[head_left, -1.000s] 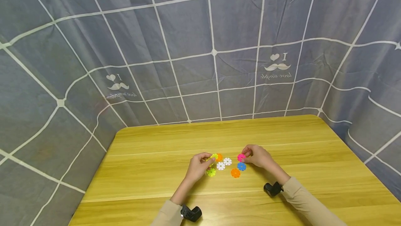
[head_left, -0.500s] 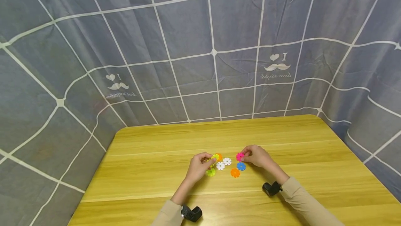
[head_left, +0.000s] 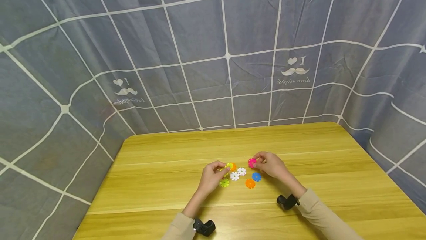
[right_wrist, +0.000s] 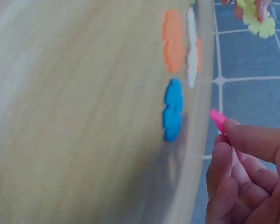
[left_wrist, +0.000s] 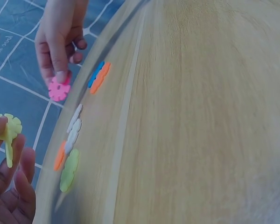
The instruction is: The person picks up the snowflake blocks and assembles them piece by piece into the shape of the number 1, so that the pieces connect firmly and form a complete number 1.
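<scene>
My left hand (head_left: 210,178) pinches yellow notched snowflake discs (head_left: 229,166) between thumb and fingers. The left wrist view shows one yellow disc (left_wrist: 12,125) facing the camera and another edge-on against it, seemingly slotted together. In my right hand (head_left: 271,165), thumb and fingertips pinch a pink snowflake disc (head_left: 252,162) by its edge, raised above the table. The pink and yellow pieces are apart. On the table between and below the hands lie two white discs (head_left: 234,176), a blue disc (head_left: 256,176), an orange disc (head_left: 250,183) and a yellow-green disc (head_left: 224,183).
A second orange disc (head_left: 234,167) lies beside the left fingertips, partly hidden by the yellow discs. The wooden table (head_left: 159,184) ends at a grey checked curtain (head_left: 206,84) behind and at the sides. Black cameras (head_left: 204,227) are strapped to both wrists.
My right hand has moved a little left and away from me with the pink disc, off the blue disc's edge. The left hand stays nearly still, its yellow discs shifted very slightly right.
</scene>
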A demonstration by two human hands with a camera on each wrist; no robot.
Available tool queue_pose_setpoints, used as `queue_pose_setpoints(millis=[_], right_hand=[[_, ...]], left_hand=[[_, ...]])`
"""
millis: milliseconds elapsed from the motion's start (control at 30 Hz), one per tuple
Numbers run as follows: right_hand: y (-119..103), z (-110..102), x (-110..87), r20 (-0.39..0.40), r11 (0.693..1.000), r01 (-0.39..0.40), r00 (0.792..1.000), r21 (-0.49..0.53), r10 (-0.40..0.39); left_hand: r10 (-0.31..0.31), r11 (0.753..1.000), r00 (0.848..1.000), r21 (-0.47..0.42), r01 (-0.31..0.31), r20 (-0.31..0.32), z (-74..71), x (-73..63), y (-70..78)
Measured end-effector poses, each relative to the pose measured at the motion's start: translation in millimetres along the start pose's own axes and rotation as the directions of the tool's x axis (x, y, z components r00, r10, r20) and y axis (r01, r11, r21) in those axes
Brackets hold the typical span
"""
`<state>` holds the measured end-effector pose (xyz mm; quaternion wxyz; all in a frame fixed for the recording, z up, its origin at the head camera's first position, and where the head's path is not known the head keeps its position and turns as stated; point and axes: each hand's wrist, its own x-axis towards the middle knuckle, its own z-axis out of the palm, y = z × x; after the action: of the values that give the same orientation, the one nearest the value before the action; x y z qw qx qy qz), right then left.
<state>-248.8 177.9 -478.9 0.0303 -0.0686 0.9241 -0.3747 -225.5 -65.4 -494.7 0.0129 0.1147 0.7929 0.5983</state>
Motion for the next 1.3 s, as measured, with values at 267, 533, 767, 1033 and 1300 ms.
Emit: queue_pose_setpoints(millis=[267, 533, 767, 1033, 1300], right_hand=[[-14, -1, -4.5, -0.024, 0.999, 0.045, 0.999, 0.022, -0.044], [-23, 2, -5.5, -0.003, 0.991, 0.069, 0.998, 0.119, -0.069], [-31, 7, -4.6, -0.033, 0.976, 0.121, 0.993, 0.182, -0.117], [-38, 12, -4.1, -0.069, 0.961, 0.153, 0.988, 0.232, -0.140], [-40, 13, -4.4, -0.030, 0.953, 0.134, 0.991, 0.271, -0.131]], left_hand=[[0.020, 1.000, 1.000, -0.021, -0.020, -0.004, 3.6, 1.5, -0.2], [0.020, 1.000, 1.000, 0.002, -0.020, -0.010, 6.1, 2.4, -1.4], [0.033, 0.999, 0.999, 0.010, -0.032, -0.019, 7.1, 1.4, 3.4], [0.021, 1.000, 1.000, 0.014, -0.021, -0.017, 10.0, 2.9, 0.4], [0.012, 1.000, 1.000, 0.021, -0.011, -0.012, 11.8, 3.5, 0.1]])
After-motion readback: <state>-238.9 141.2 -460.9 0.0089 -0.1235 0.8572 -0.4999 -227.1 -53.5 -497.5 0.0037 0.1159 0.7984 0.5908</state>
